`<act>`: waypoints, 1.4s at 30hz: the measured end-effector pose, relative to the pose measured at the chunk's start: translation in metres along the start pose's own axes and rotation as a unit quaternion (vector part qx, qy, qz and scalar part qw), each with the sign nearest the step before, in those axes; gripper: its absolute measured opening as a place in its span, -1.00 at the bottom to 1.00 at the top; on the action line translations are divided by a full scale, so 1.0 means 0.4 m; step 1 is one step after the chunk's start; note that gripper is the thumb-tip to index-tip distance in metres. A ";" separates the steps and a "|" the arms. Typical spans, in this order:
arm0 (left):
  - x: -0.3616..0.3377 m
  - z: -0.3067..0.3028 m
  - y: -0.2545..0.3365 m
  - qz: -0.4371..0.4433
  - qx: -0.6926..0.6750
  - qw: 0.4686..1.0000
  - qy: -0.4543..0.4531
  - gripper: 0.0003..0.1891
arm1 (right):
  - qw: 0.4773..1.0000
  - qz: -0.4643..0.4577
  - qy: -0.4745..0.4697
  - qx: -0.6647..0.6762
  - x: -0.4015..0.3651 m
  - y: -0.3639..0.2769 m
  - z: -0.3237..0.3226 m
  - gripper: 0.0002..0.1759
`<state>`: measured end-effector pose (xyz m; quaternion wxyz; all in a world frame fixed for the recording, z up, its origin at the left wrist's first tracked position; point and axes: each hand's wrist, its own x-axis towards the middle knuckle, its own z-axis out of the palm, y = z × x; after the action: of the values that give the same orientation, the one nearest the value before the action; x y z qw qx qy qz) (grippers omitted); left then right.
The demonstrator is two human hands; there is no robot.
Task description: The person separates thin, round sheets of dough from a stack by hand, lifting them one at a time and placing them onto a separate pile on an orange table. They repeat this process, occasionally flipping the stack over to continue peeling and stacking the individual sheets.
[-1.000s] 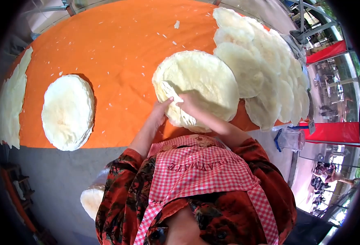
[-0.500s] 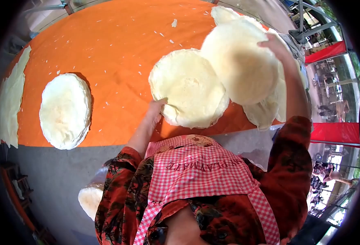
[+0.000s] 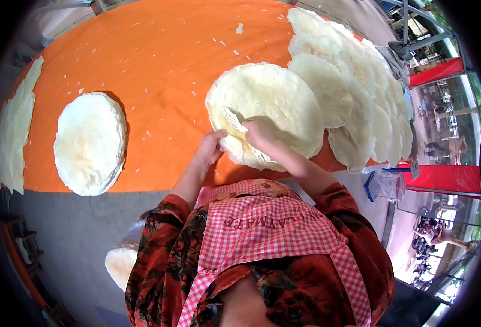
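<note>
A stack of thin, pale round flatbreads (image 3: 289, 103) lies in front of me on the orange cloth. My left hand (image 3: 211, 146) pinches the stack's near left rim between thumb and fingers. Over the lower left of the stack, my right hand (image 3: 261, 134) is closed on the edge of the top flatbread, which is wrinkled and folded there. The fingertips of the right hand are partly hidden by the fold. To the right, overlapping single flatbreads (image 3: 355, 98) spread along the table's end, the nearest touching or lying close against the stack.
Another flatbread stack (image 3: 89, 143) sits at the left of the orange cloth (image 3: 158, 82). More sheets (image 3: 17, 131) hang over the far left edge. Small flakes (image 3: 239, 28) are scattered about. Below the table is a wrapped stack (image 3: 121, 264); a clear plastic container (image 3: 388, 185) is at right.
My right hand has brought a flatbread from the spread-out ones at right onto the stack and now grips its edge near my left hand. The left hand has stayed at the rim.
</note>
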<state>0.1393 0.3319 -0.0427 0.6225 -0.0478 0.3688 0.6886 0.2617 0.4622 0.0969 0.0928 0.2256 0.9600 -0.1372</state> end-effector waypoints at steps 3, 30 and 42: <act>-0.025 0.025 0.006 0.023 0.002 1.000 -0.002 -0.61 | 0.997 0.048 -0.022 0.057 0.020 -0.019 -0.011 -0.72; -0.051 0.056 0.014 0.042 -0.032 0.999 -0.004 -0.63 | 0.995 0.058 0.065 -0.052 0.110 -0.059 0.082 -0.68; -0.049 0.060 0.019 0.025 0.037 0.999 -0.003 -0.61 | 0.998 0.047 0.026 -0.022 0.111 -0.122 -0.013 -0.67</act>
<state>0.1464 0.3296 -0.0116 0.6080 -0.0134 0.3930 0.6897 0.1995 0.4401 0.1021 0.0791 0.2722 0.9531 -0.1060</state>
